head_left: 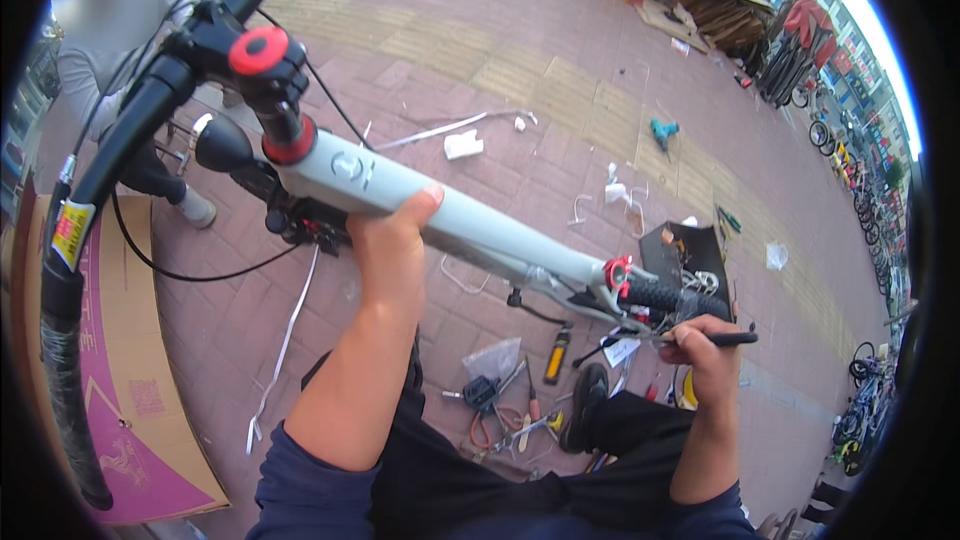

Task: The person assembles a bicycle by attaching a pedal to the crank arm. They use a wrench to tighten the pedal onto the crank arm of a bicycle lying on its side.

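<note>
A bicycle with a pale grey frame tube lies across in front of me, its black handlebar at the upper left. Red rings sit at the stem. My left hand is wrapped round the tube near its front end, thumb on top. At the other end, close to a black tyre and a red clamp, my right hand is closed on a slim black-handled tool. A thin metal part points left from those fingers; its tip's contact cannot be made out.
Hand tools, including a yellow-and-black one, lie on the paving between my legs. Flattened cardboard lies left; a person is behind the handlebar. A black tray, a teal power drill and packing scraps are farther out.
</note>
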{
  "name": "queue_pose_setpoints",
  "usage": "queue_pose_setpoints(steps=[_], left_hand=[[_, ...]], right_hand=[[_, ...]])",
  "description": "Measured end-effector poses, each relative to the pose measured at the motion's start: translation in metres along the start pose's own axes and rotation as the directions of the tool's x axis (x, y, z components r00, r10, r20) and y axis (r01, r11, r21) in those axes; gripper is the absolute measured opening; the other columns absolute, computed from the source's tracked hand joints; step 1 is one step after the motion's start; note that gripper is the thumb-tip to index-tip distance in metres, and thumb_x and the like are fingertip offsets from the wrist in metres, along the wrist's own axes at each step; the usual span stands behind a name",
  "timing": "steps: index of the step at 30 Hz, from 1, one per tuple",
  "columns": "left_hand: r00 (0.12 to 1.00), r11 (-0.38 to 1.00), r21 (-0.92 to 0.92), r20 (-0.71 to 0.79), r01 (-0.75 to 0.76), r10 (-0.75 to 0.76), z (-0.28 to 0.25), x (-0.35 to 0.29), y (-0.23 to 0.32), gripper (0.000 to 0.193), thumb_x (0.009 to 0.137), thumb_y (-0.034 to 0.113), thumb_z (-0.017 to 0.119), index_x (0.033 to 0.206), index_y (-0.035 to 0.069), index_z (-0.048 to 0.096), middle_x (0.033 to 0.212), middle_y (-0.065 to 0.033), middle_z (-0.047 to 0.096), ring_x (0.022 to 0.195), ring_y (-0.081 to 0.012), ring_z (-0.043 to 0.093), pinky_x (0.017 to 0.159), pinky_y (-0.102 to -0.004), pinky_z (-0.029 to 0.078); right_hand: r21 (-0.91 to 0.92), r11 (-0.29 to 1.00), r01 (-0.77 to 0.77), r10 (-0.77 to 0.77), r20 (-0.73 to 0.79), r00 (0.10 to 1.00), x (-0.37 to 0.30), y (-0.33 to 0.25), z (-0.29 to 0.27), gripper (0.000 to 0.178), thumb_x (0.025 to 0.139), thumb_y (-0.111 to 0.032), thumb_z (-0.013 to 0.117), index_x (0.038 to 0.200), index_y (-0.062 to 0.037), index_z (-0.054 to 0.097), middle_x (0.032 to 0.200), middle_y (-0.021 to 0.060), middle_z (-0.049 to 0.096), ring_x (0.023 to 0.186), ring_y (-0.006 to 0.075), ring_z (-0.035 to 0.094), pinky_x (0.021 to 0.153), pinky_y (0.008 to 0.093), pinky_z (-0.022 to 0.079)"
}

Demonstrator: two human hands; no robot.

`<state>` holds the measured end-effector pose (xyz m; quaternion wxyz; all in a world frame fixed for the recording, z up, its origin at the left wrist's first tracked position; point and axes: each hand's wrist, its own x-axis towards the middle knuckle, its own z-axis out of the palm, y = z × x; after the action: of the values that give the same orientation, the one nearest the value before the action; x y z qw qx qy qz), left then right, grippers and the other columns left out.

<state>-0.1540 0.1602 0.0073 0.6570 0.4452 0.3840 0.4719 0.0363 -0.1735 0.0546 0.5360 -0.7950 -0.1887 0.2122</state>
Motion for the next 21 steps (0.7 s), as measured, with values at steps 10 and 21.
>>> queue_pose_setpoints(steps=[10,21], left_hand=[[0.999,0.996,0.085,-0.028,-0.015,0.017,0.006,-0.003,0.001,0.056,0.078,0.030,0.082,0.125,0.010,0.059,0.118,-0.0028,0.062,0.111,-0.0181,0.056,0.091,-0.0411,0.038],[1.000,1.000,0.014,-0.013,-0.025,0.025,0.000,-0.004,0.008,0.054,0.078,0.028,0.082,0.123,0.008,0.060,0.117,-0.0035,0.060,0.109,-0.0170,0.054,0.093,-0.0370,0.037]], right_hand=[[0.064,0.984,0.168,-0.177,0.187,0.966,0.033,0.179,0.224,0.017,0.091,-0.019,0.075,0.093,-0.0019,0.075,0.079,0.0054,0.070,0.073,0.0137,0.063,0.069,0.0301,0.051],[-0.293,0.951,0.096,-0.076,0.078,0.994,0.007,0.036,0.012,0.014,0.087,-0.013,0.070,0.082,0.0002,0.074,0.072,0.0056,0.071,0.066,0.0132,0.066,0.063,0.0310,0.052]])
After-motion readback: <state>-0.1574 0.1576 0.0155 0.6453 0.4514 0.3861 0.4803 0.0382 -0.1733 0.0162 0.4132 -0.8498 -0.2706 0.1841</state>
